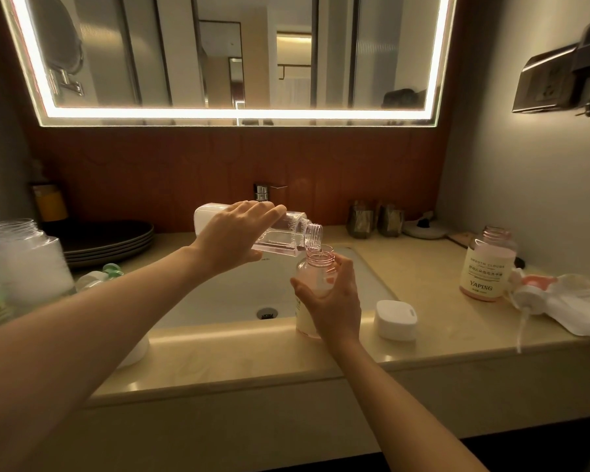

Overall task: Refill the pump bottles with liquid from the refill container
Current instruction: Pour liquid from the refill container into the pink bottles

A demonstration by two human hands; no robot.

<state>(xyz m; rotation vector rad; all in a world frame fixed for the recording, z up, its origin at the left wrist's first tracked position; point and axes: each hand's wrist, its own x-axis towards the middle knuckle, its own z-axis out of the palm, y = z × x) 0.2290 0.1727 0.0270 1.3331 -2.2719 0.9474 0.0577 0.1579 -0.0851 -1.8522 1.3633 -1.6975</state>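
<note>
The left hand (234, 233) is wrapped around the clear, rectangular plastic refill container (286, 238), long axis near horizontal, threaded mouth tipped rightward and down. That mouth sits directly over, nearly touching, the open neck of the pink-tinted round pump bottle (315, 267), gripped upright by the right hand (334, 301) at the sink's (218, 301) front rim on the beige desk (423, 267).

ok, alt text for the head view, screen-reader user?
Over a bathroom sink, the left hand tips a clear refill container into the open neck of a pink bottle held by the right hand. Another uncapped pink bottle stands on the counter to the right.
</note>
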